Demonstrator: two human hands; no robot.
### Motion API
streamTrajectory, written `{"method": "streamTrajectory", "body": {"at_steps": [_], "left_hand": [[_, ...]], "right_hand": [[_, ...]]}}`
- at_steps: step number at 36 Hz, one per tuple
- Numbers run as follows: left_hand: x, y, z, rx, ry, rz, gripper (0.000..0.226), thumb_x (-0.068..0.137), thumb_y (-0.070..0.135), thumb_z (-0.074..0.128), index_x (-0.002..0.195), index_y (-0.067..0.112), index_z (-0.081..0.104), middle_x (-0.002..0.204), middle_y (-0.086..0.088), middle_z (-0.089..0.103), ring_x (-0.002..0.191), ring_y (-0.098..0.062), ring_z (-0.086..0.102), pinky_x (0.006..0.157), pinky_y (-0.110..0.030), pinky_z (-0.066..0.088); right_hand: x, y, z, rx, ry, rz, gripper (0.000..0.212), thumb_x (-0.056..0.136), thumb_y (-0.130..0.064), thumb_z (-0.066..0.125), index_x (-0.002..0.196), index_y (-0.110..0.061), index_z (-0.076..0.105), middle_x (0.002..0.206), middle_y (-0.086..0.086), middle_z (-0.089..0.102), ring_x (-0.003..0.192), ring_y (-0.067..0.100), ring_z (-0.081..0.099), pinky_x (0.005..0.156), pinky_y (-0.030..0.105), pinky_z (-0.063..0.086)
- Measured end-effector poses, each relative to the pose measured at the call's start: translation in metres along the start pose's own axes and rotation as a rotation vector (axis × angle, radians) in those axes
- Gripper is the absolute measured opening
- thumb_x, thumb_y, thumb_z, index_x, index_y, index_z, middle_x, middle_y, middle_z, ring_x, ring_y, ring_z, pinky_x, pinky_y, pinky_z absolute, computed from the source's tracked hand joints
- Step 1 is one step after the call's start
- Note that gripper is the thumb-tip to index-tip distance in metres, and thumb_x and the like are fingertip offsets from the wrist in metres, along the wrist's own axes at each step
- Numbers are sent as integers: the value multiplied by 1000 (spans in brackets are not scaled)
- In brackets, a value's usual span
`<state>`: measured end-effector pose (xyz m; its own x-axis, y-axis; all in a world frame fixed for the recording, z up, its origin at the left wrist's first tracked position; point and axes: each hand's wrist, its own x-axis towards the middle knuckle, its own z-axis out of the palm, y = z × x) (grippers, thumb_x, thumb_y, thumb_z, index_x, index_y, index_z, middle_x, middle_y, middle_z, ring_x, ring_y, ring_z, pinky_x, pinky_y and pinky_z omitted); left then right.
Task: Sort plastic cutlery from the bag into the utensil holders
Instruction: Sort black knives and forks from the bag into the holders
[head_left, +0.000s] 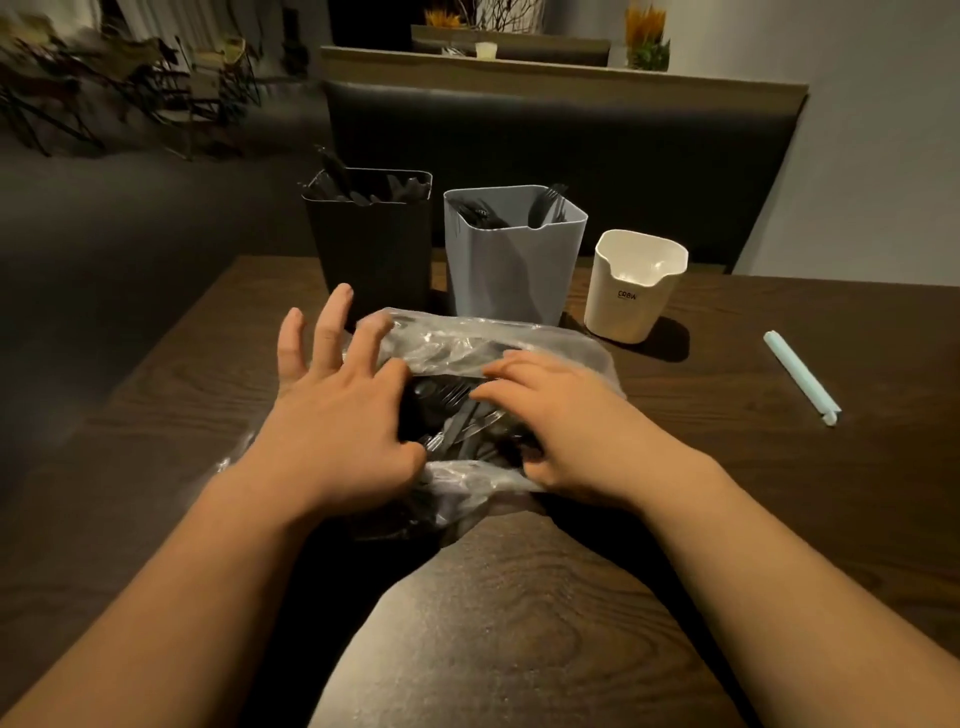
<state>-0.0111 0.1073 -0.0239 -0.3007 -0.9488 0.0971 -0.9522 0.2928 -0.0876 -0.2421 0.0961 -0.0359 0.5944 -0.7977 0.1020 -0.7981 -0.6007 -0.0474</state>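
Two hands at the clear bag (467, 338) near the worktop (727, 467) far edge: left hand (332, 415) splayed, grip holding nothing; right hand (561, 431) grip unclear.

Utensil holders: three, a black holder (371, 249), a grey holder (511, 260), a cream holder (631, 296)
Clear plastic bag (467, 340): one
Hands: two, left hand (332, 415), right hand (566, 436)
Pale blue clip stick (800, 376): one
Black cutlery (457, 415) in the bag: too heaped to count
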Motion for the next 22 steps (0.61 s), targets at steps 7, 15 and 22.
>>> {"method": "streamTrajectory", "body": {"at_steps": [7, 15, 22], "left_hand": [[1, 0, 0, -81, -62, 13, 89, 67, 63, 39, 148, 25, 33, 167, -4, -6, 145, -27, -38, 117, -57, -22], [0, -10, -5, -196, -247, 81, 100, 61, 65, 48, 153, 32, 25, 166, 5, -11, 144, -22, -40, 119, -55, -21], [-5, -21, -7, -188, -312, 136, 116, 61, 82, 60, 156, 37, 10, 165, 9, -12, 142, -18, -43, 117, -55, -23]], "right_hand": [[26, -17, 5, -53, -180, -99, 89, 83, -33, 71, 156, -33, 21, 164, -8, 19, 153, 18, 8, 126, 43, 10], [57, -30, -21, -226, -256, -227, 71, 79, -24, 73, 144, -29, 44, 137, -4, 50, 124, 24, 40, 103, 45, 43], [59, -40, -16, -164, -283, -318, 80, 74, -24, 80, 145, -26, 43, 145, -1, 42, 130, 23, 38, 106, 43, 42]]}}
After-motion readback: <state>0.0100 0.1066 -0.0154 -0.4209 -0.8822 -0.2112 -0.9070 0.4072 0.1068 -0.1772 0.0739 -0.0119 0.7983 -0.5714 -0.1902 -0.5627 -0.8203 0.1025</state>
